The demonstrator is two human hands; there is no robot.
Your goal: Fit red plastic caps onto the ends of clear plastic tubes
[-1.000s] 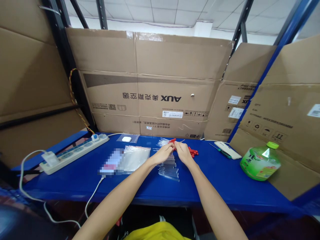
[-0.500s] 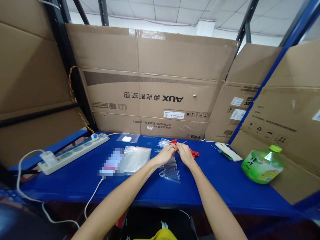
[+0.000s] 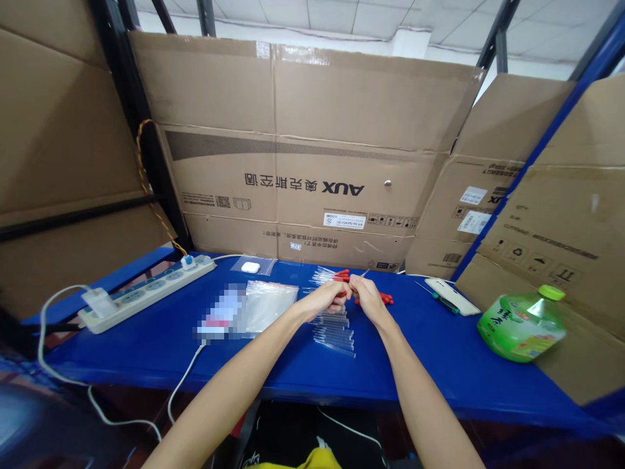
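My left hand (image 3: 326,299) is closed, with a bit of red showing between its fingertips and a thin clear end poking out to its left. Touching it or nearly so, my right hand (image 3: 367,298) is pinched shut, and a thin stick (image 3: 366,273) juts up above it. What the right fingers grip is hidden. Behind the left hand lie thin clear pieces with red ends (image 3: 342,273). Loose red pieces (image 3: 387,299) rest beside the right hand. Several clear thin tubes (image 3: 334,335) lie in a row below the left hand, partly covered by it.
Clear zip bags (image 3: 270,309) lie left of the hands beside a blurred phone (image 3: 222,314) on a cable. A power strip (image 3: 146,294) sits at the left. At the right are a white and green tool (image 3: 452,298) and a green bottle (image 3: 522,326). Cardboard (image 3: 312,156) walls the blue table (image 3: 430,371).
The camera view has shifted slightly, moving the scene a little to the right. Both hands stay together, and the left fingers now curl with red showing between them.
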